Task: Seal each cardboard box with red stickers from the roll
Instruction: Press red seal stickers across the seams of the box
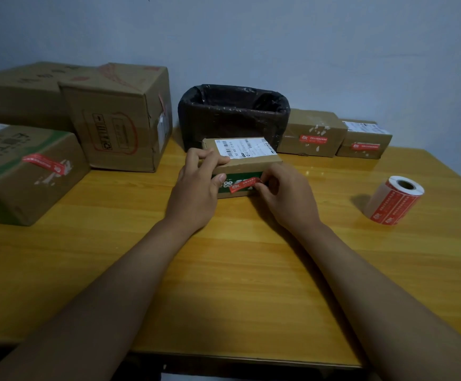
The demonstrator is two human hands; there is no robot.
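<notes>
1. Small cardboard box (241,158) sits mid-table on the wooden table (224,270), white shipping label (244,147) facing up, green print on the near side.
2. Left hand (196,185) grips the box's left end, fingers curled over the top edge, thumb on the near face.
3. Right hand (284,193) pinches the right end of a red sticker (244,185), which lies tilted across the box's near face.
4. The sticker roll (394,200) lies on its side, well off to the right, nobody touching it.
5. 2 little boxes at back right (313,133) (364,138) each have a red sticker on the front. The green-striped box on the left (23,171) has 1 too.
6. Black-lined bin (233,114) sits right behind the small box, with bigger cartons (119,116) at back left.
</notes>
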